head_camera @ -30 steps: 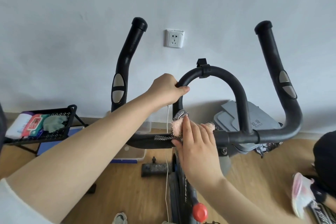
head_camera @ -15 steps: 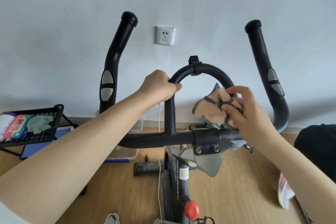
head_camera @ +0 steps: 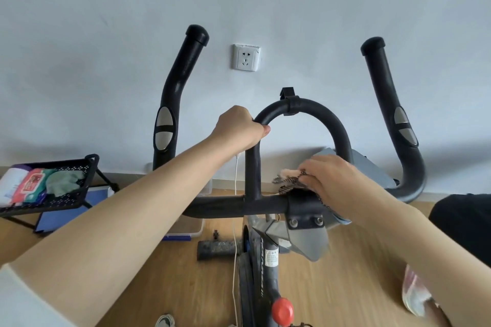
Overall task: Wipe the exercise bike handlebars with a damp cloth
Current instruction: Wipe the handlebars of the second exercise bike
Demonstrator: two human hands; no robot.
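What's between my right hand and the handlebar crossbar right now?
The cloth, in the head view: the right hand holds it on the crossbar; the left hand grips the loop bar.

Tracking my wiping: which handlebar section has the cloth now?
The horizontal crossbar: your right hand holds the cloth at its centre clamp. The loop your left hand grips and both upright horns are bare.

The right hand [head_camera: 334,183] has dropped from beside the loop [head_camera: 340,130], where it held the cloth [head_camera: 288,180] up half a second ago, onto the clamp [head_camera: 303,207] of the bar [head_camera: 220,206]. The cloth is now flattened under its fingers, further right than a second ago.
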